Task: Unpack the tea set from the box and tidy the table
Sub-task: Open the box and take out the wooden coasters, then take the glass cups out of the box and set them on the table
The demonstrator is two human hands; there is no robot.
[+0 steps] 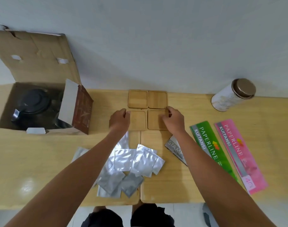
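Several square wooden coasters lie in a two-by-two grid at the table's far middle. My left hand (120, 120) rests on the left edge of the near-left coaster (138, 120). My right hand (172, 119) grips the near-right coaster (156, 120) at its right edge, fingers curled over the rim. The two far coasters (137, 99) (157, 99) lie flat and untouched. An open cardboard box (7, 102) stands at the left with a dark teapot (33, 104) inside.
Several silver foil sachets (123, 163) are scattered at the near middle. A white tin with a bronze lid (233, 95) lies at the far right. A green receipt book (210, 148), a pink one (238, 151) and a grey stamp booklet (176, 149) lie at the right.
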